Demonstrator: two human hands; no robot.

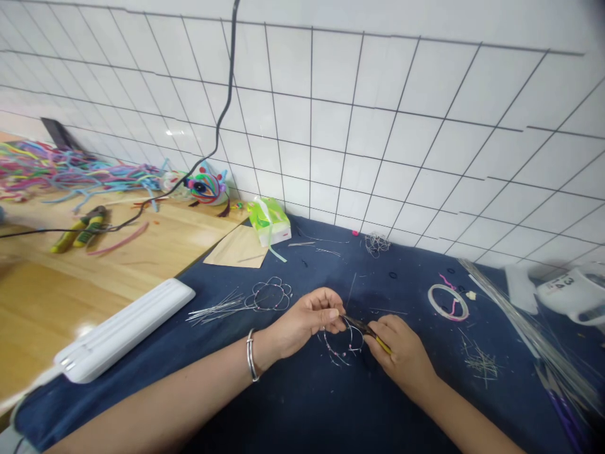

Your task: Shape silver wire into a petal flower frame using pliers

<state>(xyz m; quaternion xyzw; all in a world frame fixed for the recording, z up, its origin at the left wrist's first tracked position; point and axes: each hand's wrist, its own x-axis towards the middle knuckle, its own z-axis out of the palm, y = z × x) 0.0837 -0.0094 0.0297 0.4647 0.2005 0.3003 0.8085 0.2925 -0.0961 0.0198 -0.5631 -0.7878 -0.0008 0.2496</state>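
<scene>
My left hand pinches the upper edge of a beaded wire ring, a thin silvery loop with small pink beads that hangs below the fingers. Wrapped in my right hand is a pair of pliers with yellow handles. Its dark jaws point left and meet the wire close by my left fingertips; whether they bite on it I cannot tell. To the left on the blue cloth lies a flower-shaped wire piece with beads, beside a bundle of straight wires.
Around the blue cloth lie a roll of tape, short wire offcuts, long wires, purple-handled scissors, a tangled wire heap and a tissue pack. A white power strip, other pliers and pipe cleaners are leftward.
</scene>
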